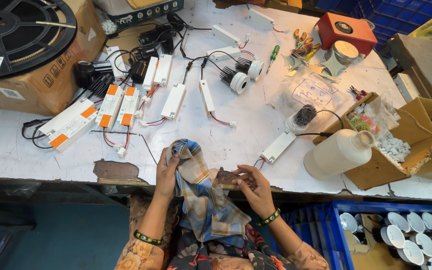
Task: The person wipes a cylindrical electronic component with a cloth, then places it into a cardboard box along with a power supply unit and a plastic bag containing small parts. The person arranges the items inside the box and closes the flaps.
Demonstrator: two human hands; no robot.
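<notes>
The left hand (pixel 166 172) grips a blue and beige checked cloth (pixel 201 195) at the white worktop (pixel 246 125) edge. The right hand (pixel 256 187) pinches a small brown flat piece (pixel 227 177) just beside the cloth.

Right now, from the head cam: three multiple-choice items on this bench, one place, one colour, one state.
1. Where is the black reel?
A. on the cardboard box, far left
B. in the blue crate
C. on the floor

2. What colour is the screwdriver handle?
A. blue
B. green
C. white

3. What does the left hand hold?
A. nothing
B. the white bottle
C. the checked cloth

A: the reel lies on the box top.
B: the handle is green.
C: its fingers grip the cloth's upper edge.
</notes>
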